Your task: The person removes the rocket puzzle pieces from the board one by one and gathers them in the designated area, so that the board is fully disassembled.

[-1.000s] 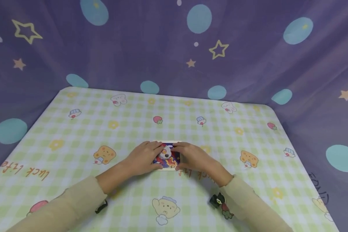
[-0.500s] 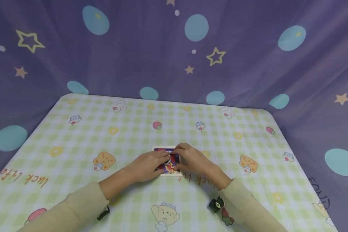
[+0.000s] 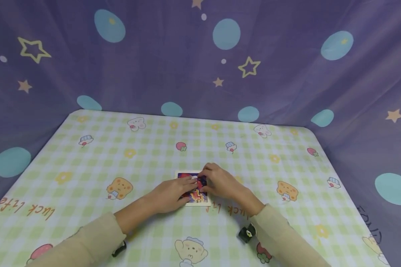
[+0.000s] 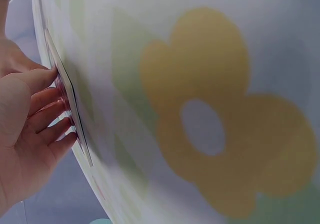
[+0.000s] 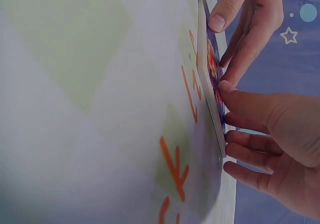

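Apparently mid-adjustment, left hand at nine o'clock and right hand at three touch the square, white-bordered, red-and-blue board, grips apart; next probably needs light pressure.

- flat blue-and-red picture board with pale edges sits on the green-and-white checked tablecloth
- left hand touches its left part, right hand its right
- purple star-print fabric curtain hangs behind it all
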Available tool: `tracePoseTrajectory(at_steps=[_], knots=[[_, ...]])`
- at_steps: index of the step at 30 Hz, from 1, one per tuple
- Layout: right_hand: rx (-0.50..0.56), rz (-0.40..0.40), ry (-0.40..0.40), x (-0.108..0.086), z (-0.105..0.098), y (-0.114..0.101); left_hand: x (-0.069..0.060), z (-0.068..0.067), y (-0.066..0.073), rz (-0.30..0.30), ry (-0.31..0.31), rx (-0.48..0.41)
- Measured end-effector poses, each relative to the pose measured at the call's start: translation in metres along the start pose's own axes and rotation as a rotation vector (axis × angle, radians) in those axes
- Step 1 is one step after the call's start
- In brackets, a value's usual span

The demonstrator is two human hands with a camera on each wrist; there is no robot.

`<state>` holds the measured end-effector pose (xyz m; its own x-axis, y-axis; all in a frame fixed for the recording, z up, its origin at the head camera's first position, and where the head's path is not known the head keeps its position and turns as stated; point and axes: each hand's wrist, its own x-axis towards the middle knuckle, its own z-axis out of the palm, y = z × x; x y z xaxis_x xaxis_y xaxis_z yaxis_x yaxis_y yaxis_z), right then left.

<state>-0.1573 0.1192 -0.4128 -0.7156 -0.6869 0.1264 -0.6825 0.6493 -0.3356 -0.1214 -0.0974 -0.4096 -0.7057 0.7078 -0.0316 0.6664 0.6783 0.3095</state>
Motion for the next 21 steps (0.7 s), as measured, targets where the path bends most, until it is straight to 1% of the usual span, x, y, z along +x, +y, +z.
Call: tracePoseTrajectory(at_steps=[5, 9, 12, 16, 21], knots=[[-0.018, 0.033, -0.029, 0.003, -0.003, 0.0, -0.001, 0.0, 0.0, -0.007, -0.009, -0.017], [-0.016, 0.055, -0.035, 0.006, -0.005, 0.001, -0.001, 0.001, 0.001, -0.013, -0.009, -0.023], [0.005, 0.079, -0.041, 0.008, -0.005, 0.002, -0.001, 0.001, 0.001, -0.02, -0.01, -0.025], [0.039, 0.134, -0.046, 0.013, -0.004, 0.001, -0.001, 0.001, 0.001, -0.026, -0.012, -0.028], [0.079, 0.195, -0.021, 0.02, -0.006, -0.002, -0.001, 0.002, 0.001, -0.026, -0.013, -0.033]])
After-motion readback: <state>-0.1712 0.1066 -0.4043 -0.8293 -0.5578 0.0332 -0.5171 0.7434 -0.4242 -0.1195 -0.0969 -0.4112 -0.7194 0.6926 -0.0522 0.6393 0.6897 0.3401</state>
